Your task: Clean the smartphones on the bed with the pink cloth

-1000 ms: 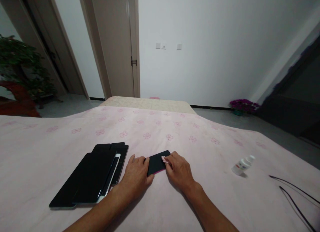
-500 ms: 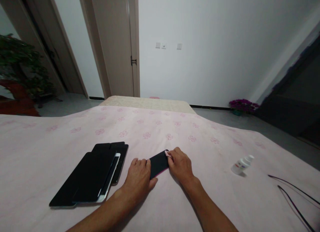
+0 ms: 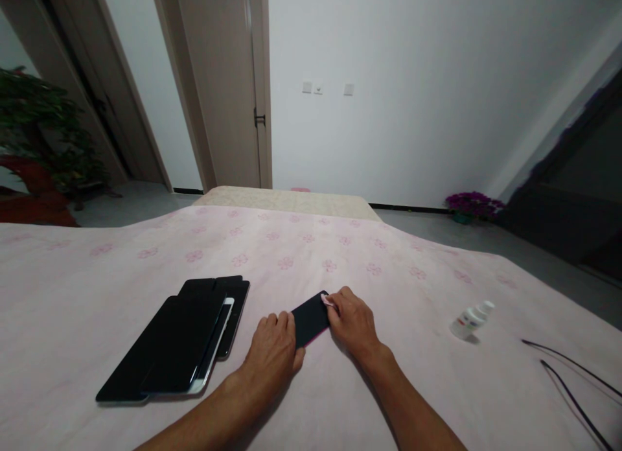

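A dark phone with a reddish-pink edge lies at a slant on the pink flowered cloth. My left hand grips its near left end, fingers over the top and thumb along the lower edge. At the far right end, my right hand is closed on a small pale pink cloth, pressed against the phone's corner. The cloth is mostly hidden by the fingers. To the left of my left arm is a pile of several phones and tablets, with a black-screened tablet and a white-edged phone.
A small white bottle with a printed label stands to the right of my right hand. Two thin dark cable-like strands lie at the right edge. Beyond the cloth, a beige surface extends toward the wall.
My left hand and the phone have shifted very slightly to the right. My right hand stays at the phone's far corner with the small cloth.
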Demonstrator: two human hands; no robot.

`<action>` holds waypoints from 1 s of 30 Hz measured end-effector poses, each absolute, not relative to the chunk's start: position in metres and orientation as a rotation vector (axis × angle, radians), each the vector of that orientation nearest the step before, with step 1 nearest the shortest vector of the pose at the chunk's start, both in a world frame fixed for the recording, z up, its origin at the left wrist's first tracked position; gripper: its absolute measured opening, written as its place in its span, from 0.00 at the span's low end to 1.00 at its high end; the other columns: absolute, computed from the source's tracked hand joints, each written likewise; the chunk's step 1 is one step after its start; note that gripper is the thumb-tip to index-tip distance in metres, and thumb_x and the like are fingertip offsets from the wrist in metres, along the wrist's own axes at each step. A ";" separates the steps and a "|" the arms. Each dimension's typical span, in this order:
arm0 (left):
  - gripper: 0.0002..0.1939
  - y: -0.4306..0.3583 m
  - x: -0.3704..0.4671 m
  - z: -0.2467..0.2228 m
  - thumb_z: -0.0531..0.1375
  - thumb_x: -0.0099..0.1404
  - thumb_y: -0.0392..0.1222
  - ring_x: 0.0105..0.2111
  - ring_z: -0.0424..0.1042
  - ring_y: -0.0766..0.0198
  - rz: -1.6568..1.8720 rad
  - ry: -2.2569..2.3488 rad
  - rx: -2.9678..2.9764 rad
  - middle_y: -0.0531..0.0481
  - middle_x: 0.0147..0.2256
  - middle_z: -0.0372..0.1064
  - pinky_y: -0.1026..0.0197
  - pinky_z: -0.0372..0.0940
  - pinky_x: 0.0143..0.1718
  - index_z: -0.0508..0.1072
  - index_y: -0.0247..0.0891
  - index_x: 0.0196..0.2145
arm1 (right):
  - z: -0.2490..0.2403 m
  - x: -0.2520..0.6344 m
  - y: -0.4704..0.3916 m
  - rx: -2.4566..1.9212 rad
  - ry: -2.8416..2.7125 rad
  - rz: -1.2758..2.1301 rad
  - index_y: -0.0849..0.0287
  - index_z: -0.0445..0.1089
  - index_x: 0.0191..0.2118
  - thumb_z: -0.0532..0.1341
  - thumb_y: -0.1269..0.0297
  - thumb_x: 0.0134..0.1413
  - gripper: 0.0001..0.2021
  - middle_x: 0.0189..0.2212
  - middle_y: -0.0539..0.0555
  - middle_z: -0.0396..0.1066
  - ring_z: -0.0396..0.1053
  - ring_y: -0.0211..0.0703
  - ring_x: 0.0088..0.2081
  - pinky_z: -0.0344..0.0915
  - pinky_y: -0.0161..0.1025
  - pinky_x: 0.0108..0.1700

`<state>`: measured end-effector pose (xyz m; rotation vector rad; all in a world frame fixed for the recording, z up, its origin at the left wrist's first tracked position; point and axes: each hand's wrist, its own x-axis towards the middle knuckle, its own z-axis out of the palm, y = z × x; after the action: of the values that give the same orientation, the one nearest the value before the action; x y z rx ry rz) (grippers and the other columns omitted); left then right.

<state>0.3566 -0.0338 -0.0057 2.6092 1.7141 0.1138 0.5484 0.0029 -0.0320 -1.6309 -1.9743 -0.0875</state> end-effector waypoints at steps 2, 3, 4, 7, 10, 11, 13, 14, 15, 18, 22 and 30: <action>0.19 -0.034 0.357 -0.006 0.59 0.63 0.40 0.44 0.70 0.44 0.113 1.711 2.609 0.36 0.43 0.71 0.46 0.63 0.47 0.72 0.27 0.49 | -0.032 0.541 -0.005 -1.561 -2.011 -0.054 0.57 0.73 0.36 0.58 0.72 0.59 0.07 0.33 0.52 0.68 0.66 0.41 0.33 0.57 0.37 0.36; 0.18 -0.033 0.357 -0.006 0.59 0.63 0.40 0.43 0.70 0.44 0.118 1.706 2.612 0.36 0.43 0.71 0.46 0.63 0.47 0.72 0.28 0.49 | -0.032 0.537 -0.010 -1.514 -2.039 -0.029 0.56 0.73 0.37 0.57 0.72 0.59 0.08 0.33 0.52 0.68 0.66 0.41 0.33 0.58 0.37 0.36; 0.18 -0.033 0.356 -0.006 0.59 0.63 0.40 0.43 0.70 0.44 0.124 1.699 2.614 0.36 0.42 0.71 0.46 0.64 0.47 0.72 0.28 0.48 | -0.032 0.532 -0.015 -1.454 -2.082 0.005 0.56 0.73 0.37 0.57 0.73 0.59 0.08 0.33 0.52 0.68 0.66 0.41 0.34 0.58 0.37 0.37; 0.17 -0.032 0.354 -0.007 0.59 0.62 0.39 0.43 0.70 0.44 0.141 1.678 2.628 0.37 0.41 0.71 0.46 0.64 0.46 0.73 0.29 0.47 | -0.029 0.523 -0.025 -1.323 -2.188 0.077 0.56 0.73 0.36 0.57 0.72 0.59 0.07 0.32 0.52 0.68 0.66 0.41 0.34 0.59 0.37 0.37; 0.18 -0.030 0.353 -0.009 0.60 0.62 0.40 0.43 0.70 0.44 0.179 1.664 2.643 0.36 0.41 0.72 0.46 0.64 0.46 0.73 0.28 0.48 | -0.028 0.530 -0.021 -1.354 -2.116 0.063 0.56 0.73 0.35 0.58 0.72 0.59 0.07 0.31 0.51 0.68 0.66 0.41 0.33 0.59 0.38 0.37; 0.19 -0.029 0.352 -0.010 0.60 0.62 0.41 0.43 0.70 0.43 0.196 1.659 2.649 0.36 0.41 0.72 0.46 0.64 0.46 0.73 0.27 0.48 | -0.028 0.535 -0.017 -1.382 -2.048 0.048 0.57 0.73 0.35 0.57 0.72 0.59 0.07 0.31 0.51 0.67 0.66 0.41 0.33 0.60 0.38 0.37; 0.19 -0.026 0.351 -0.011 0.59 0.64 0.42 0.43 0.71 0.43 0.212 1.644 2.660 0.35 0.42 0.73 0.46 0.65 0.46 0.73 0.27 0.49 | -0.028 0.545 -0.007 -1.425 -1.877 0.030 0.57 0.74 0.36 0.57 0.69 0.61 0.08 0.31 0.52 0.67 0.67 0.41 0.32 0.61 0.38 0.37; 0.19 -0.025 0.351 -0.011 0.58 0.65 0.43 0.43 0.72 0.43 0.212 1.631 2.667 0.35 0.42 0.74 0.46 0.65 0.46 0.74 0.27 0.49 | -0.028 0.550 -0.003 -1.428 -1.796 0.035 0.57 0.74 0.37 0.57 0.68 0.61 0.08 0.31 0.52 0.68 0.67 0.41 0.32 0.62 0.38 0.36; 0.18 -0.024 0.350 -0.011 0.57 0.66 0.43 0.43 0.72 0.43 0.209 1.618 2.673 0.35 0.42 0.74 0.46 0.65 0.45 0.74 0.28 0.49 | -0.029 0.554 0.000 -1.421 -1.733 0.049 0.57 0.75 0.38 0.58 0.67 0.61 0.08 0.31 0.52 0.68 0.67 0.40 0.32 0.63 0.37 0.36; 0.16 -0.020 0.348 -0.009 0.55 0.69 0.43 0.42 0.74 0.45 0.208 1.594 2.678 0.36 0.41 0.76 0.47 0.66 0.44 0.75 0.31 0.47 | -0.028 0.554 0.003 -1.344 -1.662 0.095 0.57 0.76 0.40 0.58 0.67 0.62 0.08 0.31 0.52 0.68 0.67 0.40 0.31 0.64 0.37 0.34; 0.15 -0.016 0.345 -0.004 0.51 0.73 0.43 0.39 0.77 0.48 0.197 1.579 2.663 0.40 0.37 0.78 0.50 0.67 0.41 0.75 0.35 0.44 | -0.025 0.538 -0.007 -1.206 -1.724 0.110 0.57 0.75 0.43 0.57 0.68 0.63 0.09 0.34 0.54 0.68 0.69 0.42 0.37 0.67 0.38 0.39; 0.15 -0.015 0.336 -0.001 0.49 0.74 0.42 0.36 0.78 0.51 0.234 1.560 2.686 0.42 0.35 0.79 0.54 0.68 0.38 0.75 0.38 0.45 | -0.020 0.537 -0.006 -1.130 -1.826 0.064 0.56 0.74 0.45 0.57 0.69 0.64 0.10 0.35 0.55 0.70 0.69 0.44 0.39 0.67 0.40 0.42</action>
<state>0.3365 -0.0152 -0.0011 2.6861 1.5596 0.2343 0.5365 -0.0058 -0.0201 -1.1296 -1.8255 0.0639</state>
